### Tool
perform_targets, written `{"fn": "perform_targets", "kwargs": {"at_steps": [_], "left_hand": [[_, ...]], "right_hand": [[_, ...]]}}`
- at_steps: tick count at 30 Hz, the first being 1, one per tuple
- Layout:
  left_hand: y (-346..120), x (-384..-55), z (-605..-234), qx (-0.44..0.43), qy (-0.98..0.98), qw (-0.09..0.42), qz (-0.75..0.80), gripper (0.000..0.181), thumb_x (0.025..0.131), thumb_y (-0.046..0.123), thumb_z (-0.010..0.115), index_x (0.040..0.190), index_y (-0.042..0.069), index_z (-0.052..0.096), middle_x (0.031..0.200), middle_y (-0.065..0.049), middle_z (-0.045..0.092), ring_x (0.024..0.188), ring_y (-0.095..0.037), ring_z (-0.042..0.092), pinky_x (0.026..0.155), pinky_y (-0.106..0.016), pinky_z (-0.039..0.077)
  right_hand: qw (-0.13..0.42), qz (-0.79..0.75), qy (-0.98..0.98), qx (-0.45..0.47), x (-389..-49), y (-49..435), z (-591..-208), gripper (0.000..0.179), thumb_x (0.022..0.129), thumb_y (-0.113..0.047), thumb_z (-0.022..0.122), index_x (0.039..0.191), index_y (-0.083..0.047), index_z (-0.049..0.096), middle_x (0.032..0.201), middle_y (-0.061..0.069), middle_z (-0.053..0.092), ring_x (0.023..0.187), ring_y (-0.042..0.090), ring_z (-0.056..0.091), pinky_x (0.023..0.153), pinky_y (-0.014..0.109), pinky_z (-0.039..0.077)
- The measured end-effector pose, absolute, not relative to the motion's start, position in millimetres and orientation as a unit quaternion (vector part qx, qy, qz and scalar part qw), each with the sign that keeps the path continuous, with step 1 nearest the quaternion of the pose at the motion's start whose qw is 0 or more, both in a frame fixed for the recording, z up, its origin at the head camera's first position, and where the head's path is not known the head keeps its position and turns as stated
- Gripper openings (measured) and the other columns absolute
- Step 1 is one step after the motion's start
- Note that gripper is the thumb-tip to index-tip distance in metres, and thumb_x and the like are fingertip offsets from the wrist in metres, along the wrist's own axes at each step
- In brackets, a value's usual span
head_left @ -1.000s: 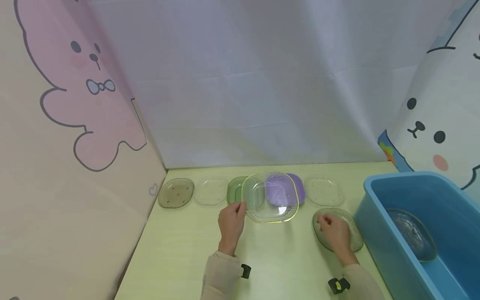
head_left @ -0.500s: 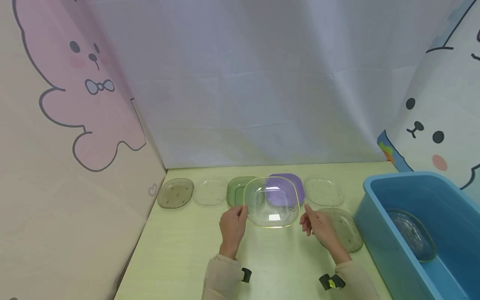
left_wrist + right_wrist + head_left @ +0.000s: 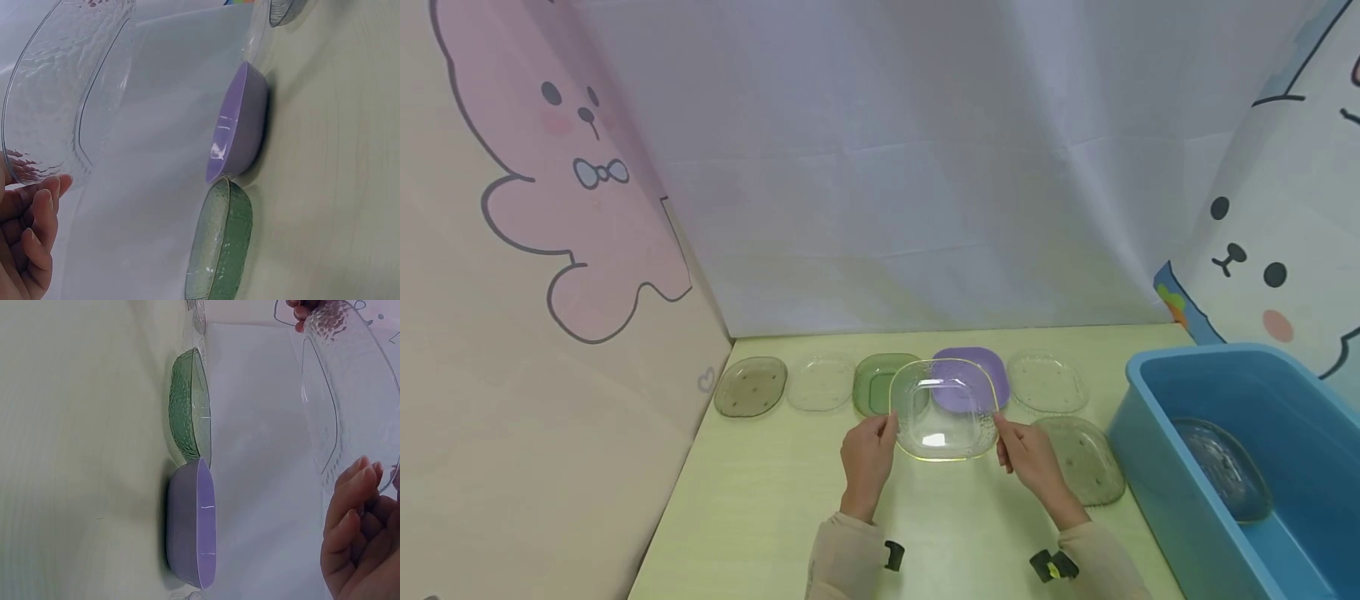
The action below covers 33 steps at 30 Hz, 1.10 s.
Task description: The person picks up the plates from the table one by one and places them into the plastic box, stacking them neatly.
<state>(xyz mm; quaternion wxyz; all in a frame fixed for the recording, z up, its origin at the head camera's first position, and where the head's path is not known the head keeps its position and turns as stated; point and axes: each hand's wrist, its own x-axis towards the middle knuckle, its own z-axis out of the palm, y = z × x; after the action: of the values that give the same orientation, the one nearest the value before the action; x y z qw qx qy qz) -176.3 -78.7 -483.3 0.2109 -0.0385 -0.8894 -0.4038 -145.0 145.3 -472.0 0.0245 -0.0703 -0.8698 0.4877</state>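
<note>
A clear textured plastic bowl with a yellowish rim is held up over the table between both hands. My left hand pinches its left edge, thumb on the rim and fingers beneath, as the left wrist view shows. At the opposite edge my right hand grips the rim the same way. Behind the clear bowl, and partly seen through it, stand a green bowl and a purple bowl on the table.
Along the back of the table also stand a grey-brown dish, a clear dish and another clear one. An olive dish lies beside the blue tub, which contains a dark clear dish.
My right hand has moved left from over the olive dish and taken hold of the clear bowl's right edge. The bowl has come slightly down and nearer in my left hand.
</note>
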Motion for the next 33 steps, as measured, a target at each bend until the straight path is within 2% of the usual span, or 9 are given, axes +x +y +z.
{"fn": "perform_targets", "kwargs": {"at_steps": [6,15,20,25,33], "left_hand": [[-78.5,-174.3,-483.7,-0.043,-0.889,0.212,-0.404,0.035,0.087,0.021,0.058,0.053,0.013,0.053,0.048,0.007,0.039,0.045,-0.002,0.028,0.043,-0.018,0.022],[-79.3,-171.5,-487.9,-0.045,-0.885,0.229,-0.403,0.028,0.085,0.019,0.059,0.058,0.012,0.06,0.051,0.005,0.049,0.047,0.001,0.033,0.045,-0.017,0.028],[-79.5,-171.6,-486.9,-0.035,-0.886,0.208,-0.413,0.025,0.085,0.023,0.06,0.062,0.013,0.065,0.054,0.005,0.055,0.048,-0.001,0.041,0.047,-0.018,0.033],[-79.4,-171.8,-488.4,-0.028,-0.889,0.19,-0.415,0.023,0.085,0.027,0.061,0.065,0.015,0.067,0.058,0.005,0.06,0.051,-0.004,0.049,0.049,-0.019,0.035],[-78.9,-170.7,-486.5,-0.027,-0.888,0.175,-0.425,0.027,0.085,0.035,0.061,0.067,0.016,0.069,0.059,0.005,0.062,0.052,-0.004,0.051,0.051,-0.02,0.036]], "right_hand": [[0.037,0.486,-0.871,-0.062,-146.2,143.4,-473.1,0.052,0.097,-0.035,0.044,0.057,-0.003,0.053,0.048,0.002,0.051,0.038,0.007,0.044,0.042,0.023,0.036],[0.038,0.425,-0.903,-0.041,-147.3,142.4,-471.1,0.05,0.097,-0.03,0.043,0.056,-0.005,0.053,0.047,-0.001,0.05,0.037,0.004,0.042,0.043,0.021,0.035],[0.042,0.386,-0.921,-0.018,-146.3,142.6,-470.9,0.046,0.098,-0.023,0.043,0.056,-0.006,0.054,0.047,-0.001,0.051,0.038,0.004,0.042,0.043,0.02,0.035],[0.041,0.344,-0.938,-0.008,-145.9,144.5,-468.4,0.045,0.098,-0.023,0.042,0.057,-0.009,0.053,0.047,-0.003,0.05,0.039,0.005,0.042,0.044,0.021,0.035],[0.045,0.316,-0.948,-0.007,-146.7,148.2,-463.5,0.045,0.099,-0.025,0.039,0.058,-0.01,0.052,0.049,-0.003,0.051,0.04,0.005,0.044,0.046,0.023,0.035]]}}
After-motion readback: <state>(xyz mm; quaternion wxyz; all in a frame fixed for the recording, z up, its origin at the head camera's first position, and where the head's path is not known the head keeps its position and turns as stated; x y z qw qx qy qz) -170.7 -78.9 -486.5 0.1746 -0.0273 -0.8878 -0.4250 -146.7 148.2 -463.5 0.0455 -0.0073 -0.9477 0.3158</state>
